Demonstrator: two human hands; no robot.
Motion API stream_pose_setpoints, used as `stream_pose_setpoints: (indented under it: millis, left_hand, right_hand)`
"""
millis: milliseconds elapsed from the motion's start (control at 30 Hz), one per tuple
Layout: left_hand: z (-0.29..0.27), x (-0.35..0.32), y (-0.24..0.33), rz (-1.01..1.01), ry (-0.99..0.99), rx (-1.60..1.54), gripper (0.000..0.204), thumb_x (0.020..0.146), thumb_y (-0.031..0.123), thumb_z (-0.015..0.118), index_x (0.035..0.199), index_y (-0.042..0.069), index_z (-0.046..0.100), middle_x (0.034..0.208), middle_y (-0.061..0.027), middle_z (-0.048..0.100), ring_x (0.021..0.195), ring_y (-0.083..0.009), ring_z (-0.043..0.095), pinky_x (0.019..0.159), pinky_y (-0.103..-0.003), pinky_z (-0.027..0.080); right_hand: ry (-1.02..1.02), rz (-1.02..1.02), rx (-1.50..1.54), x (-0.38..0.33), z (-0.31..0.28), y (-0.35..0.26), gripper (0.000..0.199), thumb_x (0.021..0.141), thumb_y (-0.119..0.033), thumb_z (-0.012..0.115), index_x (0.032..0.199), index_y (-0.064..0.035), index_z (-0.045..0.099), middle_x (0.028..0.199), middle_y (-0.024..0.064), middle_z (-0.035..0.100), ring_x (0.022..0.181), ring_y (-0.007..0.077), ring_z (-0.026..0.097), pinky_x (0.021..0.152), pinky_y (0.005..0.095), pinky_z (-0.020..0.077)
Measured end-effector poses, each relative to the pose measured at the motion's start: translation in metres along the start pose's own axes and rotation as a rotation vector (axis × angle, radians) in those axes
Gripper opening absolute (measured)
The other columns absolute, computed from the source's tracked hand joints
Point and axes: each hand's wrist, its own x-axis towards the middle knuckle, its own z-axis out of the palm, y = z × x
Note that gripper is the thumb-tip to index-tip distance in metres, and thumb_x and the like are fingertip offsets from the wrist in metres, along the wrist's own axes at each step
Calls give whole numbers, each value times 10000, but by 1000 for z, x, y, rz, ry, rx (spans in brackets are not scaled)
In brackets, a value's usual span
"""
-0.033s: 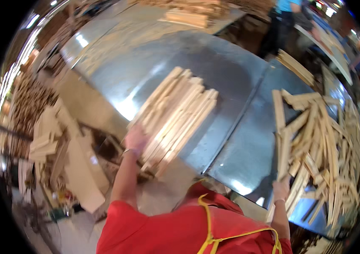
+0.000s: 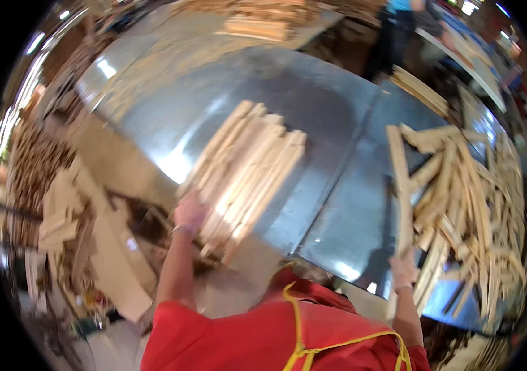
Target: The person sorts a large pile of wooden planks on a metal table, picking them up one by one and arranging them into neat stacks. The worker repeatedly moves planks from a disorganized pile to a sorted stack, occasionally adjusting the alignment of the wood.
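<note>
The left hand point(image 2: 189, 210) presses flat against the near left edge of a neat bundle of pale wooden slats point(image 2: 245, 173) lying on the grey sheet-metal table point(image 2: 313, 105), apparently squaring it up. The right hand point(image 2: 403, 267) closes its fingers on one long pale slat point(image 2: 399, 185) at the loose heap of slats point(image 2: 467, 204). Adding it calls for lifting it clear.
</note>
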Motion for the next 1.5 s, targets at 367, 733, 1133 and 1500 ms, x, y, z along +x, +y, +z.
stream_pose_setpoints:
  millis: [367, 733, 1133, 1500]
  left_hand:
    - [-2, -14, 50, -58, -147, 135, 730, 858, 140, 697, 1560, 123, 499, 1334, -238, 672, 1205, -417, 671, 986, -483, 562]
    - [35, -13, 55, 369, 229, 407, 938, 857, 449, 794, 1585, -6, 414, 1459, -144, 611, 1177, -337, 664, 1014, -456, 525]
    - [127, -103, 208, 143, -556, -308, 720, 807, 293, 784, 1445, 72, 535, 1293, -214, 659, 1083, -426, 699, 926, -529, 573]
    - [107, -95, 196, 264, -94, 200, 704, 790, 254, 768, 1408, -32, 589, 1582, -232, 481, 1394, -437, 524, 1140, -486, 464]
  right_hand:
    - [-692, -380, 32, 1, 120, -171, 459, 944, -396, 558, 1224, -65, 708, 1166, 237, 733, 1124, 405, 691, 983, 474, 522]
    - [281, -221, -386, 169, 33, -79, 611, 813, -261, 763, 1346, -46, 553, 1158, 214, 722, 1099, 458, 692, 950, 549, 568]
    - [-610, -35, 402, -79, 122, -148, 659, 846, -320, 739, 1405, -26, 549, 1253, 272, 703, 1144, 443, 685, 991, 482, 533]
    - [-440, -341, 458, -11, 11, -98, 470, 885, -328, 693, 1295, -99, 662, 1130, 185, 734, 1106, 329, 700, 931, 454, 529]
